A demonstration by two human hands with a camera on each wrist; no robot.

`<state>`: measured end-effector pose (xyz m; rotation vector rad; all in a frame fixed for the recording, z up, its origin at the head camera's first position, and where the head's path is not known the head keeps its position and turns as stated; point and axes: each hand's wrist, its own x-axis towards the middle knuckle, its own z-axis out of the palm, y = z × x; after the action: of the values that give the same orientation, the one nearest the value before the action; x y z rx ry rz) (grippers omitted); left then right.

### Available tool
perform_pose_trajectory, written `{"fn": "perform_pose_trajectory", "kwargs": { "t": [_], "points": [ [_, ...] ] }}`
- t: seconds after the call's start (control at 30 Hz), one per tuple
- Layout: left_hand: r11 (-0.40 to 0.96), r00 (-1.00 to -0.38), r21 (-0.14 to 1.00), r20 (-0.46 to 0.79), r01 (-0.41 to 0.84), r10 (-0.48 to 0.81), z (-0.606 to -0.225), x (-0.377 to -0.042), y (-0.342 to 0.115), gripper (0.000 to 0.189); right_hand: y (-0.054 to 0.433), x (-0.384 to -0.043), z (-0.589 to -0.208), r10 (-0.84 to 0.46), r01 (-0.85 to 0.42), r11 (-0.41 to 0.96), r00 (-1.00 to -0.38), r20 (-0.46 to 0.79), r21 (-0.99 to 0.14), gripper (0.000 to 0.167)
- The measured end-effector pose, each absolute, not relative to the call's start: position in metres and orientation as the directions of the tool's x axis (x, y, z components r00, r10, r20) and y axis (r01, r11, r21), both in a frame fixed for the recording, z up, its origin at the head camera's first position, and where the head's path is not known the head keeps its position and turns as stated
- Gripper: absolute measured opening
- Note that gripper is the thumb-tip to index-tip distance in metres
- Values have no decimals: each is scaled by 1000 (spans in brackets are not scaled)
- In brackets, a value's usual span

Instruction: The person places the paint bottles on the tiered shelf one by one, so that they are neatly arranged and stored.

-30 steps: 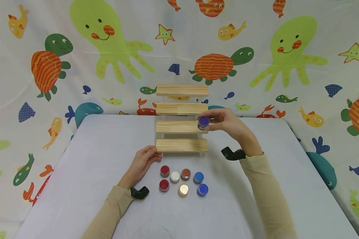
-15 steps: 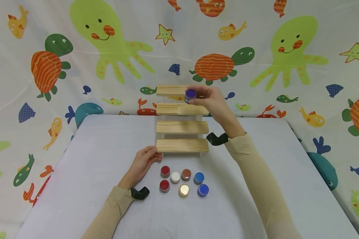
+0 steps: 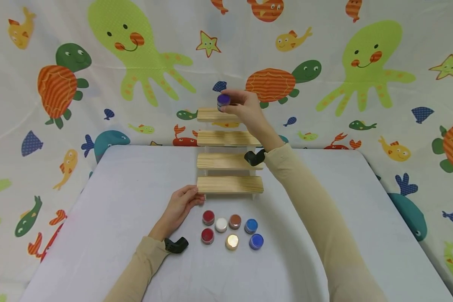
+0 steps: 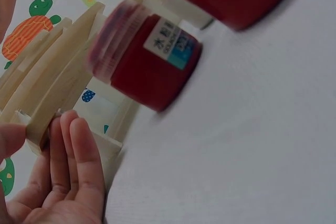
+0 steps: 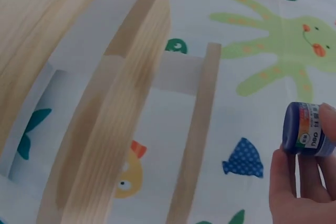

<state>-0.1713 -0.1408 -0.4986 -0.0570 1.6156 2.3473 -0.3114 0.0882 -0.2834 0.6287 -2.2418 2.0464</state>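
My right hand (image 3: 247,111) holds a small paint jar (image 3: 223,100) with a purple lid, pinched between thumb and fingers above the top step of a wooden tiered rack (image 3: 230,184). In the right wrist view the jar (image 5: 304,129) lies on its side in that view, its label facing the camera and apart from the boards. With its thumb on one side and fingers on the other, my left hand (image 3: 181,203) grips the left end of the lowest board (image 4: 39,132).
Several paint jars stand on the white table (image 3: 117,209) before the rack: two red jars (image 3: 207,235), a white jar (image 3: 221,225), a brown jar (image 3: 235,221), a gold-topped jar (image 3: 232,242) and two blue jars (image 3: 256,241). A sea-animal curtain (image 3: 230,63) hangs behind.
My right hand has carried the purple-lidded paint jar up and to the left, from the second-lowest step to above the top one. The left hand stays on the rack.
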Motion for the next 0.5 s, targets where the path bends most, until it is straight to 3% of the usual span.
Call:
{"fn": "perform_pose_trajectory", "kwargs": {
  "t": [0.5],
  "points": [
    [-333,-959,908,-189,-253,212,-498,-171,-141,33,58,-339,-312,-258,-315,76,-923,287,-946,44]
  ]
}}
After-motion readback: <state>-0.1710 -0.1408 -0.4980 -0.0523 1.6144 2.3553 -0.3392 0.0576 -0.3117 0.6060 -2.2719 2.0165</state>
